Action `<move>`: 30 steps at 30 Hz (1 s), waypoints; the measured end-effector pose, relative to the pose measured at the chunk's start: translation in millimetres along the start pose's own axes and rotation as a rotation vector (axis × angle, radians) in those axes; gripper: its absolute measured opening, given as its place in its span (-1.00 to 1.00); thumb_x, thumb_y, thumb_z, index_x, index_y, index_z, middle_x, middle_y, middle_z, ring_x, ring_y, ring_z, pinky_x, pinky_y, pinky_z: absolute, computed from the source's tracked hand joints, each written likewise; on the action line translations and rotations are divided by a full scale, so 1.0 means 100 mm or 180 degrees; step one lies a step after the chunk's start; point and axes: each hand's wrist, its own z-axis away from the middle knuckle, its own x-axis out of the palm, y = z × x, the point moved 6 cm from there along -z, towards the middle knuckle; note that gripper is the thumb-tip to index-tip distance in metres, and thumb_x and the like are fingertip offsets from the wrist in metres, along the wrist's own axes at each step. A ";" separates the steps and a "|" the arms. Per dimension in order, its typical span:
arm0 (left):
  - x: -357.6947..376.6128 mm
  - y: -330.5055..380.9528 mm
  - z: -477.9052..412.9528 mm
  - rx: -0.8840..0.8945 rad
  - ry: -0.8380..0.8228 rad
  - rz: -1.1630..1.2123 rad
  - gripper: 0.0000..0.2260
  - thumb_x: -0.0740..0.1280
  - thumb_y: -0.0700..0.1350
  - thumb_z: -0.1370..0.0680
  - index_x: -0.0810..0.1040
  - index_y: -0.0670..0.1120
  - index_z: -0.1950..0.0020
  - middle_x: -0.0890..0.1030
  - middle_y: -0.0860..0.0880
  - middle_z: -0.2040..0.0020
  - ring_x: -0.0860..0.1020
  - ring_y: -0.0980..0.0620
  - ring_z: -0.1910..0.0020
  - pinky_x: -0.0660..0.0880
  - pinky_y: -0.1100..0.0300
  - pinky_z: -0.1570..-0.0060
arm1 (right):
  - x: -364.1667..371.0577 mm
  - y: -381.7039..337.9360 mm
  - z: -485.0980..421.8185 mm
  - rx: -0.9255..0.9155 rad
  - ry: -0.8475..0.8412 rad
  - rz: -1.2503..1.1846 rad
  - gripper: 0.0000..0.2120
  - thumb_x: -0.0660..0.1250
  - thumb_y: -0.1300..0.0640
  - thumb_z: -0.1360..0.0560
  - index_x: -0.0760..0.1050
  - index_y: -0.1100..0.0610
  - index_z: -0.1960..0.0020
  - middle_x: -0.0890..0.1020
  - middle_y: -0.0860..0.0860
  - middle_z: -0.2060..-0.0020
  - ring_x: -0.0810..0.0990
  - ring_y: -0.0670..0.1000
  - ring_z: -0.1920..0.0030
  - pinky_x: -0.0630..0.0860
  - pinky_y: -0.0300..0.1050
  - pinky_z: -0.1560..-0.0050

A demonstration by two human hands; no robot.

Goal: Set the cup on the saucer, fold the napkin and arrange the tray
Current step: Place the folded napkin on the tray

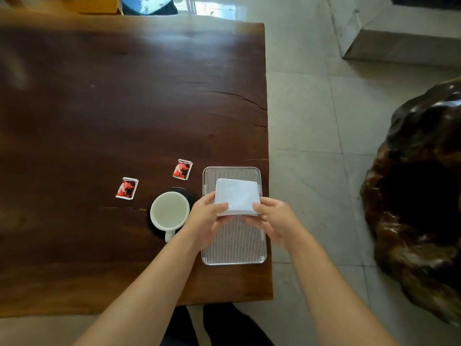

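A white folded napkin is held over the far half of a ribbed metal tray near the table's right edge. My left hand pinches the napkin's near left corner and my right hand pinches its near right corner. Left of the tray, a white cup stands upright on a dark saucer, handle pointing toward me. Most of the saucer is hidden under the cup.
Two red sachets lie on the dark wooden table: one sachet just beyond the saucer, the other sachet farther left. The table's right edge runs beside the tray. A large dark carved wooden stool stands on the tiled floor at right.
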 end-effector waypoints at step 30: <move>-0.37 -0.04 -0.84 0.0867 0.1430 -0.2239 -0.63 0.42 -0.07 -0.57 0.56 -0.05 -0.37 0.66 -0.02 0.12 0.66 0.11 0.23 0.68 0.07 0.10 | -0.11 0.25 -0.97 -0.0443 0.1374 0.0878 -0.88 0.53 0.20 -0.45 0.60 0.16 0.10 0.70 0.05 0.23 0.71 -0.05 0.28 0.67 -0.24 0.24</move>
